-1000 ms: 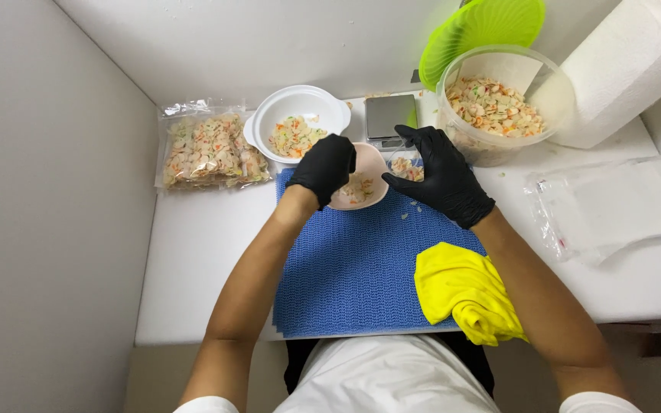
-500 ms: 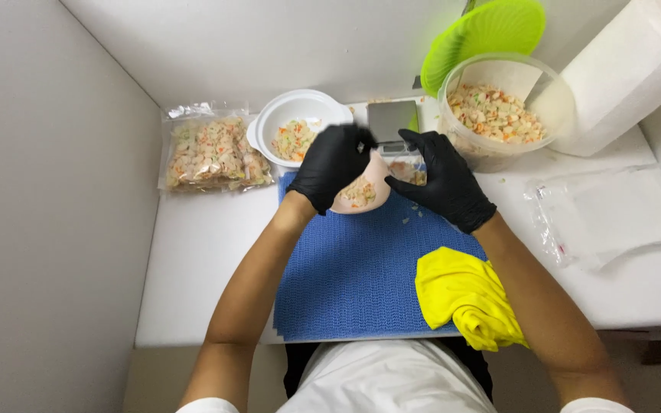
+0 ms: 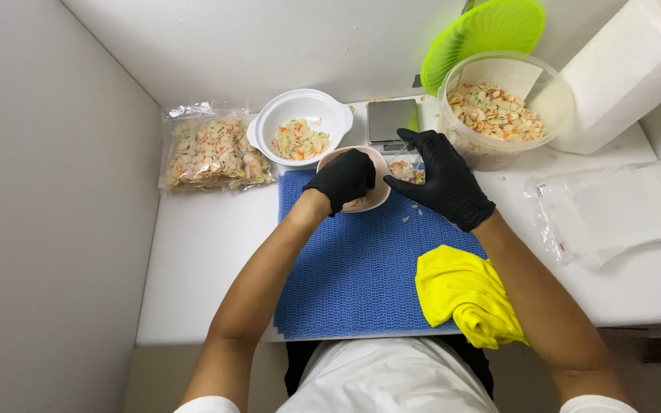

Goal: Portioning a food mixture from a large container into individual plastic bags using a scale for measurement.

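White counter [image 3: 216,252], blue mat [image 3: 353,268]: left hand [image 3: 342,178] grips pink bowl [image 3: 372,164]; right hand [image 3: 441,180] pinches small bag [image 3: 405,170].

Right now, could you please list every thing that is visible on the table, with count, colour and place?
small bowl: one, pale pink, at the far edge of the mat, under the left hand
clear bag: one, transparent with mixed flakes, under the right hand
blue mat: one, blue, centre of the table
white bowl: one, white, flakes inside, behind the mat
filled bag: one, clear, far left
scale: one, grey, behind the hands
big container: one, clear, far right
green lid: one, behind the container
paper towel roll: one, white, far right
empty bags: clear, right side, count unclear
yellow cloth: one, near right
left hand: black glove
right hand: black glove
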